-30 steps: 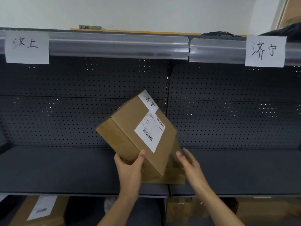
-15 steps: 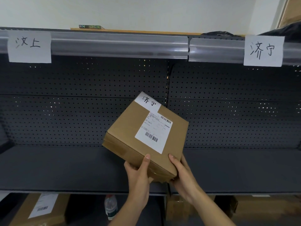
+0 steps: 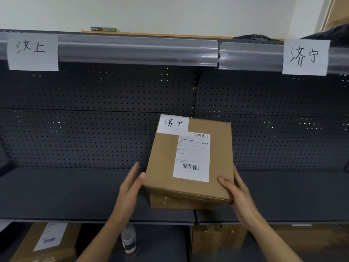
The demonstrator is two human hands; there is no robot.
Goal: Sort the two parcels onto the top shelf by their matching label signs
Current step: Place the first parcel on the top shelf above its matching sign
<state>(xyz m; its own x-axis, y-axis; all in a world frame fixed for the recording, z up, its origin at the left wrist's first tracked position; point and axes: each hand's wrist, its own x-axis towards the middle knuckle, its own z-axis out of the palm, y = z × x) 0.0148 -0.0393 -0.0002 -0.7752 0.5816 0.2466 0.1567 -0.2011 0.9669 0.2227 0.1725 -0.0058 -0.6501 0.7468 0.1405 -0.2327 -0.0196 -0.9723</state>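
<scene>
Left of your left hand (image 3: pixel 130 186) and right of your right hand (image 3: pixel 236 193) the shelf board (image 3: pixel 56 195) lies bare, with room to pass. Ahead of both hands the perforated back panel (image 3: pixel 94 129) closes the bay and the label rail (image 3: pixel 132 52) caps it above; just below the parcel (image 3: pixel 164 167) between your hands, a second box (image 3: pixel 179 204) blocks the board.

A pale plain wall (image 3: pixel 170 12) is seen above the dark perforated metal back panel (image 3: pixel 94 110); a tan frame (image 3: pixel 335 14) is set upper right of it.
</scene>
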